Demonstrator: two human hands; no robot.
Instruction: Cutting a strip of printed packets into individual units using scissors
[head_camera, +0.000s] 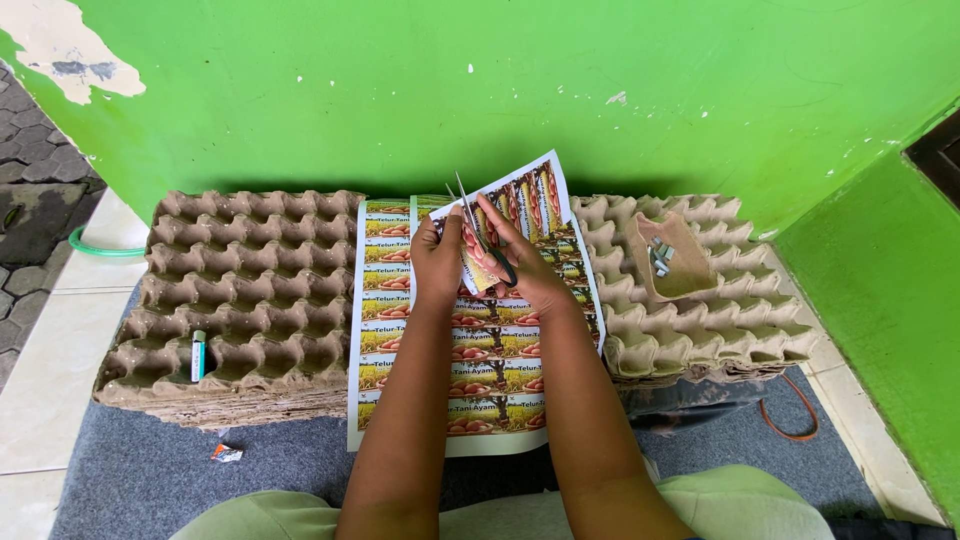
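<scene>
My left hand (438, 258) holds up a printed sheet of labels (525, 195) by its lower left edge. My right hand (520, 262) grips a pair of scissors (472, 222) with dark handles, its blades open and pointing up into the sheet. Beneath both hands lies another printed label sheet (390, 330), flat on a stack of grey cardboard egg trays (250, 270). My forearms reach forward from my lap, which is covered in light green cloth.
A second egg tray stack (700, 320) sits to the right, with a small cardboard box (672, 255) holding metal pieces. A lighter (198, 355) rests in a left tray cup. A green wall rises behind. Grey mat, a green hose and an orange cord lie around.
</scene>
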